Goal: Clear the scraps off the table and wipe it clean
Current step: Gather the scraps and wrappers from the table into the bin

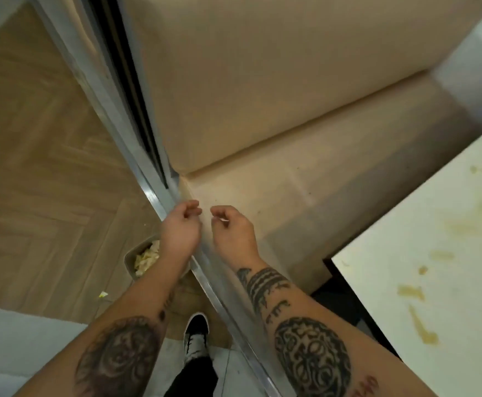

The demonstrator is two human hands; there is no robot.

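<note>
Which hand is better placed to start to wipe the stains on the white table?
The right hand, probably. The stained white table lies on its side of the view, while the left hand hangs over the floor and the scrap container. Neither hand holds a cloth.

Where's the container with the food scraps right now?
Head view, lower left: the container of scraps sits on the wooden floor, partly hidden under the left hand, beside the metal rail.
</note>
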